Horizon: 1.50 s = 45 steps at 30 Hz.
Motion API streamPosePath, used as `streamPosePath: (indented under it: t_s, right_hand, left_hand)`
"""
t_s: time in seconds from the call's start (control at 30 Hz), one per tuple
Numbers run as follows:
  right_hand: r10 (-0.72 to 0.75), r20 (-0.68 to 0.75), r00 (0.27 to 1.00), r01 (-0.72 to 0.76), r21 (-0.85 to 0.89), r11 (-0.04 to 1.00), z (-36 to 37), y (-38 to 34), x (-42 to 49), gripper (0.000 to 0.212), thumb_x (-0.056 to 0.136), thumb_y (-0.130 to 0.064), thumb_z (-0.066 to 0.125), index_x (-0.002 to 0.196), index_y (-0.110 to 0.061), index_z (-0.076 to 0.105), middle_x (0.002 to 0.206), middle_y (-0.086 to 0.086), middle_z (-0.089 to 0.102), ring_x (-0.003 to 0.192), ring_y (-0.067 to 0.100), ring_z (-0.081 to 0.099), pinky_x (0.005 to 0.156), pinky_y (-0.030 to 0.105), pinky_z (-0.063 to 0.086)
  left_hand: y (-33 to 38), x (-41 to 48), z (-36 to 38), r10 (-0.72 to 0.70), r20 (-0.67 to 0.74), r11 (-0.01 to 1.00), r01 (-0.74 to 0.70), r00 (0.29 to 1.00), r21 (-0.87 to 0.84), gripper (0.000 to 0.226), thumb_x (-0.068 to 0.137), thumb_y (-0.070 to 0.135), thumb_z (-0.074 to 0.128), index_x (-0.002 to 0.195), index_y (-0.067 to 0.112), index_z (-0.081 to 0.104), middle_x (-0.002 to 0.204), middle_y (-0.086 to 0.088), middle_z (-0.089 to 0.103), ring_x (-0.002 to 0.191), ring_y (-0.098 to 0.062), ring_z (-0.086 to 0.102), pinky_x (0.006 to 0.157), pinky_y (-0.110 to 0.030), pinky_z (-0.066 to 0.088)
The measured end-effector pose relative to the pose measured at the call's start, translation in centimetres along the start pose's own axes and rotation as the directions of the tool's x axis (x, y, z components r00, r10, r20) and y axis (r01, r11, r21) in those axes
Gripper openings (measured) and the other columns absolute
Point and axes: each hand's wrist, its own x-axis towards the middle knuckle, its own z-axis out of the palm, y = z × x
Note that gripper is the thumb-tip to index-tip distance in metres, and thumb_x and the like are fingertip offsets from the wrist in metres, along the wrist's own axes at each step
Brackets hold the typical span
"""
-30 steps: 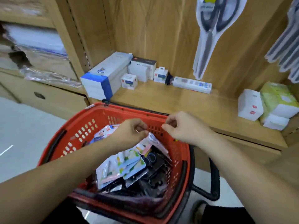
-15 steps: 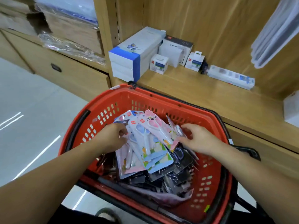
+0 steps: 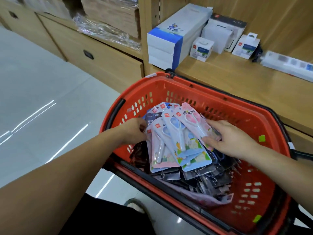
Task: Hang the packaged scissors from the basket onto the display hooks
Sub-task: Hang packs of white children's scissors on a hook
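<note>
A fan of pink and blue packaged scissors, white-handled under clear blisters, lies in the red basket atop dark packs. The left hand curls its fingers round the fan's left edge; the right hand pinches the pink card's right edge. Bare basket wall stands beyond the fan, its rim near the wooden shelf

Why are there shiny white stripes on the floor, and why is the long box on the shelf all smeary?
Head view: the stripes are glare, likely lights reflecting off the glossy floor; the long white box is smeared near the frame's edge, probably from camera motion; the scissor packs mid-frame look sharper.
</note>
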Motion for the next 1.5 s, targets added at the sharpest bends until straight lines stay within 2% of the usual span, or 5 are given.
streamPosePath:
  t_s: [0.53,0.73,0.93,1.13,1.5]
  right_hand:
    - [-0.052,-0.056,0.997,0.07,0.392,0.917,-1.9,0.9,0.2,0.041,0.084,-0.034,0.086,0.124,-0.034,0.073,0.122,0.003,0.065,0.104,0.016,0.064,0.094,0.027,0.047]
    - [-0.061,0.118,0.991,0.018,0.334,0.942,-2.1,0.9,1.0,0.031,0.098,-0.021,0.073,0.126,-0.034,0.075,0.157,0.003,0.048,0.153,0.015,0.035,0.112,0.028,0.035]
    - [0.111,0.06,0.992,-0.126,0.388,0.913,-1.3,1.0,2.6,0.088,0.089,-0.047,0.081,0.162,-0.036,0.034,0.136,-0.006,0.06,0.13,0.022,0.057,0.103,0.038,0.046]
    - [0.108,0.101,0.989,-0.142,0.445,0.884,-1.3,0.3,3.5,0.05,0.093,-0.052,0.074,0.132,-0.024,0.059,0.123,-0.004,0.061,0.114,0.021,0.063,0.086,0.034,0.049]
    - [0.046,-0.002,0.999,-0.038,0.551,0.833,-6.9,-2.2,-0.7,0.043,0.085,-0.053,0.081,0.112,-0.025,0.062,0.095,-0.004,0.066,0.074,0.008,0.06,0.063,0.025,0.048]
  left_hand:
    - [8.3,1.8,2.8,-0.049,-0.16,0.993,0.031,0.986,-0.112,0.081,0.093,0.069,0.061,0.144,0.007,0.048,0.12,-0.006,0.062,0.096,-0.022,0.062,0.082,-0.036,0.056]
    - [9.5,3.3,3.6,-0.134,-0.153,0.946,0.081,0.979,-0.313,0.061,0.082,0.066,0.077,0.11,0.015,0.055,0.097,0.003,0.065,0.096,-0.022,0.066,0.078,-0.037,0.058]
    - [10.0,3.7,4.0,-0.198,-0.153,0.82,0.078,0.968,-0.567,0.082,0.057,0.07,0.088,0.116,0.016,0.067,0.105,0.002,0.075,0.097,-0.022,0.073,0.084,-0.045,0.063]
    - [11.7,4.4,3.4,-0.216,-0.084,0.697,0.094,0.973,-0.711,0.022,0.091,0.026,0.082,0.103,0.011,0.071,0.102,-0.012,0.078,0.086,-0.027,0.075,0.068,-0.034,0.06]
    - [15.1,0.1,-0.9,0.036,-0.154,0.671,-0.138,0.987,-0.728,0.02,0.097,0.026,0.073,0.113,0.015,0.073,0.109,-0.006,0.08,0.103,-0.027,0.076,0.097,-0.052,0.06]
